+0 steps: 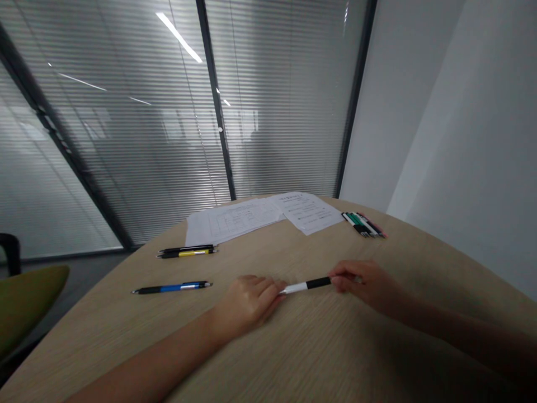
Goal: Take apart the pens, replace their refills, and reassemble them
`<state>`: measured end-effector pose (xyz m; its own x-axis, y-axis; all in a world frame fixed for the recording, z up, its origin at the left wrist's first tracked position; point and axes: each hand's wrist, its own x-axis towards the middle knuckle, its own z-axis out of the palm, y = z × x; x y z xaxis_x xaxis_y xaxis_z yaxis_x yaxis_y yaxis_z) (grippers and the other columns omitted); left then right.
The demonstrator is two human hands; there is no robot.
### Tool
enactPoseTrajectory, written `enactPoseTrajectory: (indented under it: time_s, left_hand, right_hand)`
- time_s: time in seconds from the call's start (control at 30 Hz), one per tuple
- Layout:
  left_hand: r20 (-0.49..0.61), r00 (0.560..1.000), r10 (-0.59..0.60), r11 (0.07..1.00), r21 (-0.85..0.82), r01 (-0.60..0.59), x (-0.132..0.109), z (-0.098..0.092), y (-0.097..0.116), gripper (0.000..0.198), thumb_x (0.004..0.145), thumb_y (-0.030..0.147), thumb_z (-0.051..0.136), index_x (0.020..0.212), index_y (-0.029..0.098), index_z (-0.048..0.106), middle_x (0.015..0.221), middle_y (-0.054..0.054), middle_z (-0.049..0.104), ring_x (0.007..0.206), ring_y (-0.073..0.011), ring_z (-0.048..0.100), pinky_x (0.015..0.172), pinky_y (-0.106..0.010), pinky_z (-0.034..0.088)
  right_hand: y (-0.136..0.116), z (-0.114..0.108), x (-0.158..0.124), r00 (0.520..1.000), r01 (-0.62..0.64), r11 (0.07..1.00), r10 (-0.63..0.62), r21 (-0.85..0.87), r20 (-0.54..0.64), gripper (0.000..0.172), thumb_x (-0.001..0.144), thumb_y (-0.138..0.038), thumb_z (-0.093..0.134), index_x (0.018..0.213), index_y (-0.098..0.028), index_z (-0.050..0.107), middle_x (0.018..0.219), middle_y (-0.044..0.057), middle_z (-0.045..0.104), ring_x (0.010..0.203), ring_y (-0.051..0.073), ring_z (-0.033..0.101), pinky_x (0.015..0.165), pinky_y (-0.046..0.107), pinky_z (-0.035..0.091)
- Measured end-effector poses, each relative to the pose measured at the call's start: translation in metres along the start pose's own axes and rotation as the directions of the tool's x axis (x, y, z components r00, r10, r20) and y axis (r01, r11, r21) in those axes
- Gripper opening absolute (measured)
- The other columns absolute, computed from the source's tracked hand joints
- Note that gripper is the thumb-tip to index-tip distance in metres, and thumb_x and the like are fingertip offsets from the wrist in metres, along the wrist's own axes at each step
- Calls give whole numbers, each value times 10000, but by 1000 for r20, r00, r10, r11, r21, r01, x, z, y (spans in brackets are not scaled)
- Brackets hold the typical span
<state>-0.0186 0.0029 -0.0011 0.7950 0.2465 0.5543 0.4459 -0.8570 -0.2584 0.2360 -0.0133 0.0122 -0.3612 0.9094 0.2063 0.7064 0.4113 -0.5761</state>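
A black and white pen (pixel 305 286) lies level just above the wooden table (pixel 293 347), held at both ends. My left hand (pixel 248 302) rests on the table with its fingers curled and pinched on the pen's white end. My right hand (pixel 364 284) grips the black end with closed fingers.
A blue and black pen (pixel 172 288) lies to the left. Two black and yellow pens (pixel 187 252) lie behind it. Printed paper sheets (pixel 260 215) sit at the far edge, with several pens (pixel 364 224) beside them at the right. A green chair (pixel 25 302) stands at the left.
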Motion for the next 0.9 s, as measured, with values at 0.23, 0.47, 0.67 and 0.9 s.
enactPoseTrajectory:
  time_s: [0.23, 0.47, 0.67, 0.9]
  left_hand:
    - [14, 999, 42, 998, 50, -43, 0, 0, 0, 165, 882, 183, 352, 934, 119, 496, 649, -20, 625, 513, -127, 573, 433, -226, 440]
    - [-9, 1000, -19, 1000, -14, 19, 2, -1, 0, 196, 892, 195, 315, 910, 119, 495, 677, -38, 638, 528, -137, 591, 455, -247, 475]
    - [22, 1000, -22, 1000, -20, 23, 1, 1, -1, 196, 893, 205, 326, 922, 125, 502, 677, -37, 635, 544, -127, 591, 478, -236, 478]
    - [32, 999, 24, 999, 26, -25, -1, 2, -3, 163, 891, 182, 345, 966, 122, 477, 715, -33, 626, 569, -139, 587, 472, -243, 465]
  right_hand:
    - [3, 3, 1, 994, -58, 998, 58, 2, 88, 423, 832, -340, 299, 504, -169, 506, 497, 13, 538, 496, 122, 512, 533, 244, 371]
    - [-2, 1, 2, 999, 43, 998, -43, 43, 9, 343, 711, -227, 497, 1048, -171, 522, 826, 40, 605, 616, 123, 520, 600, 246, 404]
    - [1, 1, 2, 1000, 20, 998, -19, -53, 6, 132, 737, -230, 480, 805, -173, 578, 710, 24, 591, 630, 135, 513, 587, 241, 383]
    - [1, 1, 1, 989, -39, 991, 57, -128, 139, 267, 813, -241, 341, 613, -171, 504, 552, 3, 537, 531, 123, 492, 531, 237, 343]
